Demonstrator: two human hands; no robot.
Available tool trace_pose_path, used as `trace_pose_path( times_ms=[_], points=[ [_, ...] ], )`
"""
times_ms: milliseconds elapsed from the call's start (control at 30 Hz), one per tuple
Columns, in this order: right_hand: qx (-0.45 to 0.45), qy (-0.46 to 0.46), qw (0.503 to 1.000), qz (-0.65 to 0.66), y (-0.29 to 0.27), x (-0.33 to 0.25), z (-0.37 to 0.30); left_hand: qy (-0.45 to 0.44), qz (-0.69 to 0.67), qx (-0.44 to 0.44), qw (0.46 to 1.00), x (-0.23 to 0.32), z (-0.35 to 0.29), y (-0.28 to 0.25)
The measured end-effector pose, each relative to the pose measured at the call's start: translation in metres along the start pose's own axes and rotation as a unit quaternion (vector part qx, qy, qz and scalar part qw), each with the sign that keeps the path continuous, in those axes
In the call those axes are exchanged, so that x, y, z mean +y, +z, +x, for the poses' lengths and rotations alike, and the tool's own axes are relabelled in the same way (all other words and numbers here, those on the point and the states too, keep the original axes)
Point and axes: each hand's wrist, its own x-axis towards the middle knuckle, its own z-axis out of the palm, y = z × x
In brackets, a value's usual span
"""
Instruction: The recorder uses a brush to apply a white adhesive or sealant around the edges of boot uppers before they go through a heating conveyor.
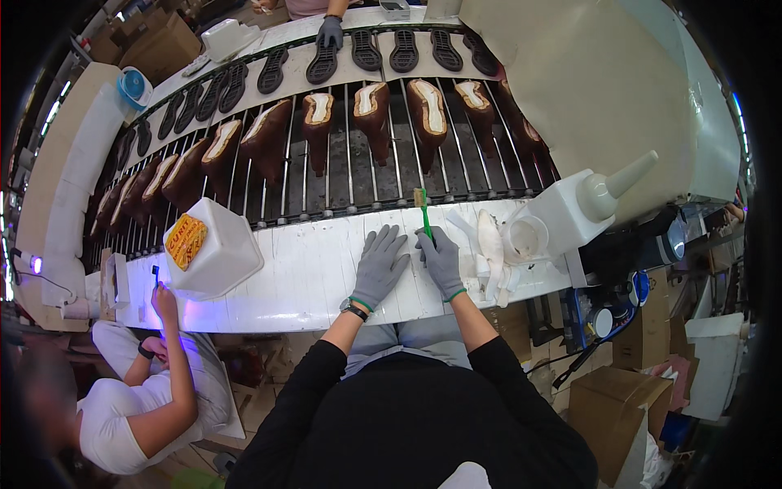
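My left hand (380, 258), in a grey glove, lies flat on the white bench (314, 269), fingers stretched out and holding nothing. Beside it, my gloved right hand (441, 262) grips a green-handled brush (426, 218) like a toothbrush, its tan bristles pointing away toward the rack. Beyond the bench, several brown shoe uppers (371, 122) rest bottoms up across the conveyor's metal rods (350, 163). Pale material shows on their undersides. Farther back, black shoe soles (366, 50) are lined up on a beige strip. A crumpled white cloth (491, 244) lies right of my right hand.
A white plastic container with a yellow label (186, 242) stands at left. At right are a white spouted bottle (588, 204) and a cup (525, 238). A seated co-worker (155, 399) holds a small brush at left; another's gloved hand (329, 34) touches a sole. A beige cover (586, 90) stands far right.
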Motion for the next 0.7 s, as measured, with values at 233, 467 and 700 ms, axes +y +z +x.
trace_pose_path(
  times_ms=[233,467,700],
  points=[
    [0.003,0.008,1.000,0.008,-0.0009,-0.0006,-0.0002,0.000,0.001,-0.001,1.000,0.0014,0.0001,0.0002],
    [0.007,0.019,1.000,0.023,-0.0021,-0.0033,-0.0012,0.003,-0.006,0.005,1.000,0.0007,-0.0007,0.0035],
    [0.002,0.010,1.000,0.017,-0.0034,-0.0010,-0.0001,-0.004,-0.012,0.005,1.000,0.0006,-0.0005,0.0045]
  ],
)
